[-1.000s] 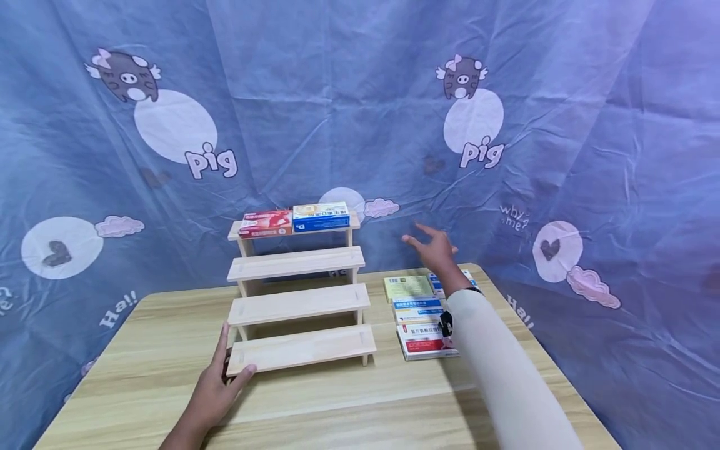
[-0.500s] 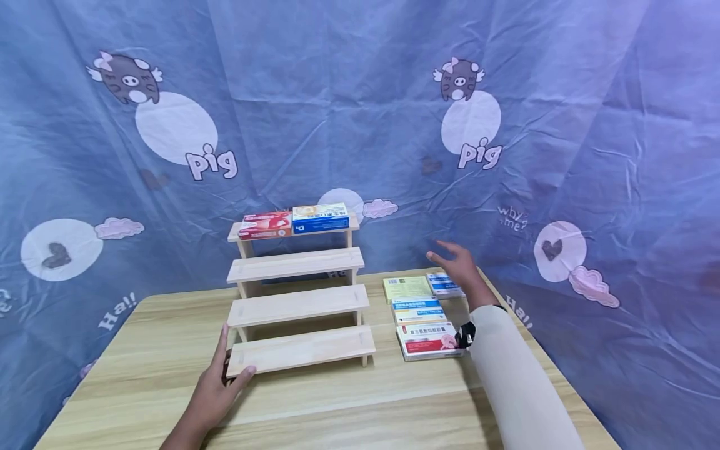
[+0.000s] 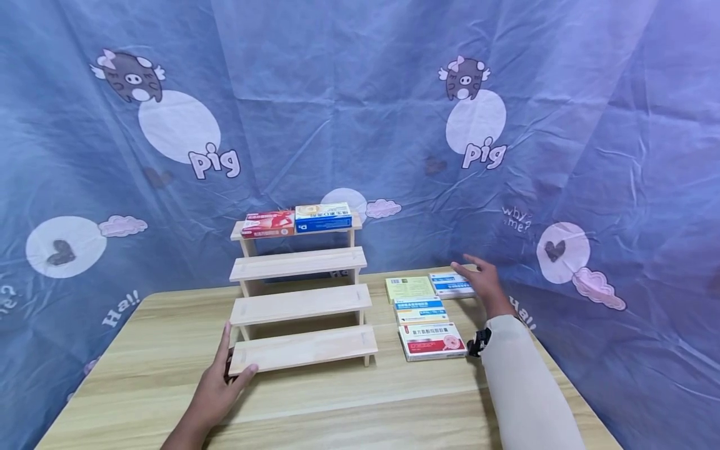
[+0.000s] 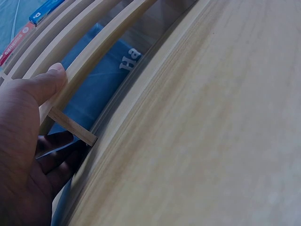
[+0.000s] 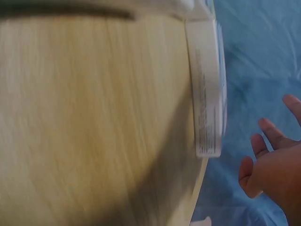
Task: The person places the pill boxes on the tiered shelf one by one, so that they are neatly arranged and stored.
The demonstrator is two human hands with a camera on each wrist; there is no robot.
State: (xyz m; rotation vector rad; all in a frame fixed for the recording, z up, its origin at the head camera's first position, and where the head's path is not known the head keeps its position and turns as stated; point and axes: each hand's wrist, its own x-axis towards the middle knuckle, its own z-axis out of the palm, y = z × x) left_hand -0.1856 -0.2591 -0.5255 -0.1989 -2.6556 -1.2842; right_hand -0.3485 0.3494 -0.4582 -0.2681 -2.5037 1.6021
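Observation:
My left hand (image 3: 210, 389) grips the left end of the lowest step of a pale wooden stepped display shelf (image 3: 304, 350). Its thumb (image 4: 51, 81) lies on the step's front edge, and the other fingers reach around by the shelf's leg. My right hand (image 3: 487, 286) hovers with spread fingers at the right end of a blue-and-white medicine box (image 3: 451, 285); nothing is in its grasp. In the right wrist view that box's white side (image 5: 207, 94) faces the camera, apart from the hand. A red medicine box (image 3: 267, 224) and a blue-and-white one (image 3: 323, 217) lie on the top step.
Right of the shelf, a yellow-green box (image 3: 409, 289), a blue-white-yellow box (image 3: 420, 310) and a white-and-red box (image 3: 432, 342) lie flat on the wooden table (image 3: 337, 406). A blue printed curtain (image 3: 360, 125) hangs close behind the table's back edge.
My right hand has moved right and down, from above and behind the boxes to the far right box's end. My left hand keeps its place on the shelf.

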